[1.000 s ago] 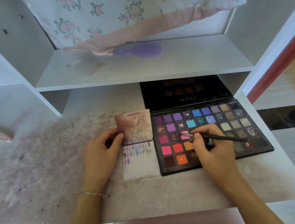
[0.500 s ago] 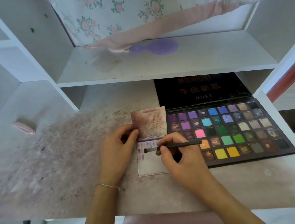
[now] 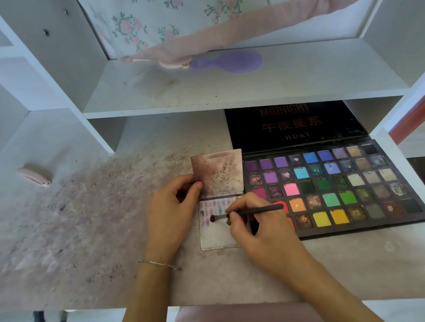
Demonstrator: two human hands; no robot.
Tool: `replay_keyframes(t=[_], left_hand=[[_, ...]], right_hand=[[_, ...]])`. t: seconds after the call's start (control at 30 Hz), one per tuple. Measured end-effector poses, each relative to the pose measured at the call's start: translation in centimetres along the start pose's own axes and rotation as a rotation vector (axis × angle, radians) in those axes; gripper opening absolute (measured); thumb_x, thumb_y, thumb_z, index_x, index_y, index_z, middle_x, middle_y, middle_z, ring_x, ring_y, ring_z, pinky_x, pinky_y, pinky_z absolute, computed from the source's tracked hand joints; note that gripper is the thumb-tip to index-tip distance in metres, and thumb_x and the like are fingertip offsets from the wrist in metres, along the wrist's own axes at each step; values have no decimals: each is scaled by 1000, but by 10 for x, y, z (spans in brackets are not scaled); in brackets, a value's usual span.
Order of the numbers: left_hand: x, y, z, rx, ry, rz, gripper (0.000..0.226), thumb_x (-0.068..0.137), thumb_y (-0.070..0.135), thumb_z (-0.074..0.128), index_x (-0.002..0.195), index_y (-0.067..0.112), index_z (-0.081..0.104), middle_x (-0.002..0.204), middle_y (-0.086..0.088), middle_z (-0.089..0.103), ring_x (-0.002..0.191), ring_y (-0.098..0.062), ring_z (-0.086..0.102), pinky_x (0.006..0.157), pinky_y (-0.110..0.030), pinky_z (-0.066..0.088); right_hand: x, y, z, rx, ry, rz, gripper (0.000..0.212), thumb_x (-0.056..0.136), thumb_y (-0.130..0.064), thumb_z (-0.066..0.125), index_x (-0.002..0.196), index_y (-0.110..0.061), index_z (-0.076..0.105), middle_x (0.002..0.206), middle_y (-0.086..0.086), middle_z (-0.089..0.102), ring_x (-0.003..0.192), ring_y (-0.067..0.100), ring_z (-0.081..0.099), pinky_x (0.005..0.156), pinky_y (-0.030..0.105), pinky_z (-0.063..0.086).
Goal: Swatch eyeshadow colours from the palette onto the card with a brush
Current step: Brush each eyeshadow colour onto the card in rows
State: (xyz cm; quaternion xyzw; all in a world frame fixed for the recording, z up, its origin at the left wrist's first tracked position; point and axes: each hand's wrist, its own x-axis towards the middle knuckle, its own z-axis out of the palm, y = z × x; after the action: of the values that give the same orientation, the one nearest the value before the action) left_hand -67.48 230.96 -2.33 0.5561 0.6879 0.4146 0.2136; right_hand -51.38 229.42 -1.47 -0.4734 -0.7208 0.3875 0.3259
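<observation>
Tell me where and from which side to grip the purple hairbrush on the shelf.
Grip the purple hairbrush by its narrow handle, at its left end, coming from above and in front. It lies flat on the shelf, and the round head looks too wide to pinch. The handle tip lies against the pink cloth edge, so grip just right of that.

A: The light is soft and even, daylight-like, bright on the white shelf [image 3: 225,87] and dimmer in the recess under it, where the palette [image 3: 337,191] lid sits in shade.

B: Shadows?

A: Faint ones only, a small dark patch beneath the right hand [image 3: 261,228]. No hard glare.

B: Sharpness?

A: The centre is fairly crisp; the desk [image 3: 83,223] at left smears into blur. Wide-angle distortion bends the shelf uprights outward toward the edges, and the corners look soft.
</observation>
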Motion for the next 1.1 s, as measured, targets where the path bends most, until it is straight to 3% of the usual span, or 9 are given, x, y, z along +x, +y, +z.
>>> replay_keyframes(t=[0.17, 0.27, 0.4, 0.57, 0.77, 0.9, 1.1], left_hand=[[0, 0, 0, 4, -2, -1, 14, 85, 20, 60, 96, 22, 69, 77, 19, 62, 75, 0, 61, 72, -23, 52], [0, 0, 0, -5, -5, -5, 15, 85, 20, 60, 96, 21, 69, 78, 17, 64, 76, -1, 61, 72, -24, 52], [0, 0, 0, 3, 4, -1, 13, 85, 20, 61, 95, 22, 69, 75, 23, 60, 74, 3, 60, 71, -20, 50], [0, -1, 0, -5, 12, 2, 12, 84, 20, 61, 92, 23, 69, 74, 23, 61, 73, 5, 60, 67, -13, 48], [0, -2, 1, -5, 6, -1, 13, 85, 20, 61, 94, 21, 70, 77, 17, 64, 74, -1, 62, 71, -24, 52], [0, -2, 1, -5, 11, 0, 13, 85, 20, 61, 94, 22, 70, 77, 16, 65, 74, -1, 62, 70, -25, 52], [1, -3, 1, -7, 10, -1, 13, 84, 20, 61, 94, 23, 70, 77, 17, 65, 74, 1, 62, 69, -19, 50]], right_hand=[[0, 0, -2, 9, -17, 6, 14, 83, -15, 56, 79, -28, 52, 74, -10, 58, 73, 6, 53, 64, 25, 47], [0, 0, -1, -9, -17, 12, 17, 84, -15, 56, 80, -31, 51, 77, -12, 58, 74, 4, 54, 64, 20, 46], [-1, 1, -2, -6, -31, 7, 15, 83, -15, 56, 79, -29, 51, 76, -12, 57, 74, 5, 53, 65, 25, 47], [1, 1, -1, -24, -29, 14, 14, 85, -17, 55, 82, -30, 50, 77, -11, 58, 73, 4, 53, 63, 22, 46], [0, 1, -2, -36, -43, 5, 20, 84, -17, 56, 79, -34, 48, 76, -14, 56, 76, 4, 52, 65, 21, 46], [0, 2, -2, -26, -37, 14, 11, 85, -17, 55, 83, -28, 52, 79, -8, 59, 76, 6, 54, 66, 27, 48], [1, 3, -2, -31, -45, 5, 12, 84, -18, 56, 80, -29, 52, 76, -12, 57, 74, 4, 52, 63, 18, 43]])
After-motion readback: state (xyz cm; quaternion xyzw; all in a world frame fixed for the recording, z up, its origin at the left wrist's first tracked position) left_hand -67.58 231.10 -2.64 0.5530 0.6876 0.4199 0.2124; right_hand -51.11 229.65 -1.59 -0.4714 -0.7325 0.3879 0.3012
